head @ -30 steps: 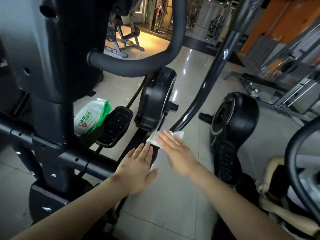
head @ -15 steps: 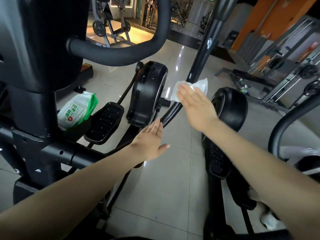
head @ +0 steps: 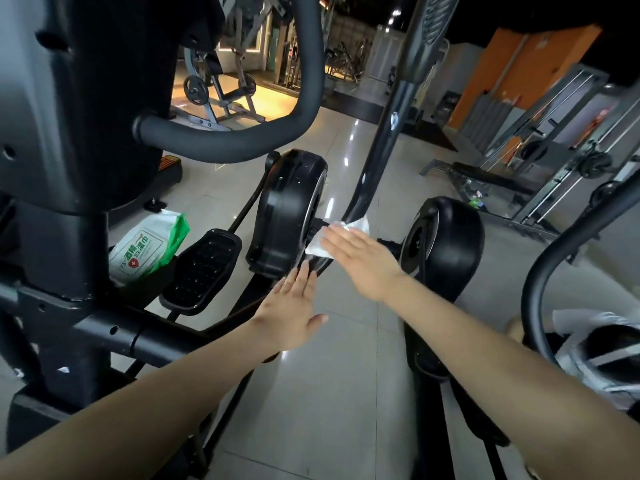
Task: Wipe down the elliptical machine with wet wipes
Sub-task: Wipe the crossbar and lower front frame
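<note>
The black elliptical machine (head: 83, 140) fills the left and centre of the view. Its long swing arm (head: 377, 161) slants down from the top middle toward the flywheel housing (head: 287, 216). My right hand (head: 360, 258) lies flat with straight fingers on a white wet wipe (head: 320, 245), pressing it against the lower end of that arm. My left hand (head: 291, 306) is open with straight fingers, resting against the bar just below the wipe. A white and green pack of wet wipes (head: 145, 247) lies beside the left pedal (head: 201, 271).
A second elliptical's black housing (head: 446, 244) and pedal rail stand on the right, with a curved handlebar (head: 554, 271) at the far right. Weight benches and racks (head: 540, 161) are behind. Grey floor tiles (head: 329, 393) lie between the two machines.
My right hand has slid the wipe down the swing arm from higher up to its lower end. The left hand stays flat near the bar below.
</note>
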